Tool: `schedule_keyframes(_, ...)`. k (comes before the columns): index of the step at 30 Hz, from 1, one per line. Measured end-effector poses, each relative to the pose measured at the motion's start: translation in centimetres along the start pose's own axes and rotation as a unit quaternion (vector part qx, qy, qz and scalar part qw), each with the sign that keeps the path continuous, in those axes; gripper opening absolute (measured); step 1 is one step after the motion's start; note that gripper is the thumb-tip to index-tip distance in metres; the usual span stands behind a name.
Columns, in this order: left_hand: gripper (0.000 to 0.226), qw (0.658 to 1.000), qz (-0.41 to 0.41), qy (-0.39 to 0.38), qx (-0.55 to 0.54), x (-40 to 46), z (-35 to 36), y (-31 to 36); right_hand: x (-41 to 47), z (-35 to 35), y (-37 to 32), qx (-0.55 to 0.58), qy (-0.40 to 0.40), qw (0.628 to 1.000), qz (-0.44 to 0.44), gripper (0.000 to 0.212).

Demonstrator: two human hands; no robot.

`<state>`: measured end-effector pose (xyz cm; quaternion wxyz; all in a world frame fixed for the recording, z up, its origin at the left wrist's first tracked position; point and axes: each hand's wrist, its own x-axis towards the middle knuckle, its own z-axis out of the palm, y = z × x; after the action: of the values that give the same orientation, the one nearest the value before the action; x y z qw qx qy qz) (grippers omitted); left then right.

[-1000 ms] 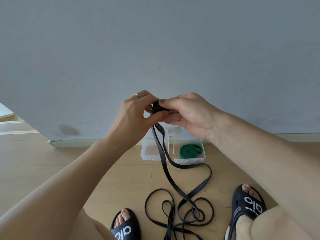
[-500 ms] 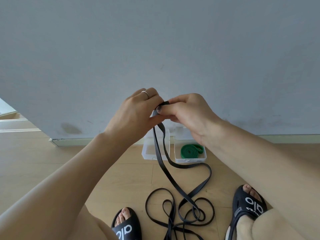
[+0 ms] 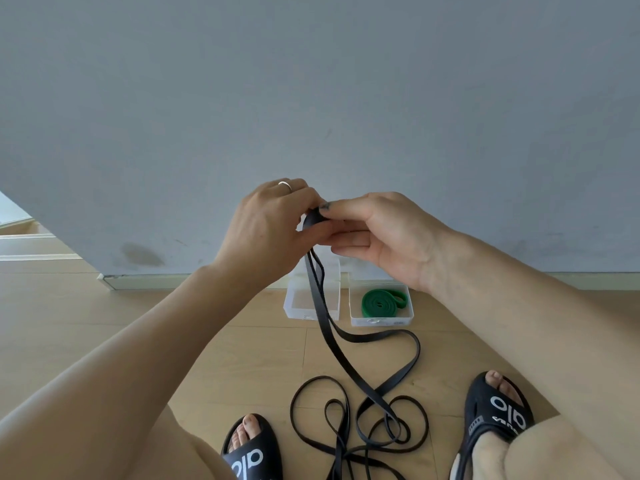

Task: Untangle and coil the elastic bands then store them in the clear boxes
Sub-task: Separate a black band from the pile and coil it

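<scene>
At the centre of the frame the left hand (image 3: 273, 223) and right hand (image 3: 374, 230) are both pinching the start of a small coil in the black band (image 3: 313, 218). The rest of it is trailing down into tangled loops on the floor at lower centre. 1 green band (image 3: 381, 302) is lying coiled in the right clear box (image 3: 381, 322); the left clear box (image 3: 294, 311) is waiting. Coiling seems barely begun; next, the hands will likely be winding while feeding slack free of knots.
</scene>
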<state>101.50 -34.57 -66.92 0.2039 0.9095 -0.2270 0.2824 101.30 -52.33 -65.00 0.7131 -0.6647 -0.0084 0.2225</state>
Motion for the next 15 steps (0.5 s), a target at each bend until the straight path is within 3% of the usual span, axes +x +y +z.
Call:
schedule_keyframes(5, 0.031, 1.000, 0.020, 0.007, -0.017, 0.12, 0.16, -0.27, -0.24, 0.71, 0.38, -0.007, 0.070, 0.997, -0.020, 0.015)
schedule_keyframes(9, 0.036, 0.999, -0.026, -0.016, -0.023, -0.35, 0.54, -0.13, 0.00, 0.36, 0.24, 0.019, 0.050, 0.998, -0.020, 0.004)
schedule_keyframes(12, 0.039, 0.994, -0.077, -0.025, -0.067, -0.69, 0.74, 0.00, 0.20, -0.02, 0.08, 0.023, 0.018, 0.999, -0.018, 0.019)
schedule_keyframes(15, 0.034, 0.994, -0.076, -0.020, -0.076, -0.82, 0.66, 0.27, 0.23, -0.15, 0.02, 0.046, -0.016, 0.999, 0.009, 0.014)
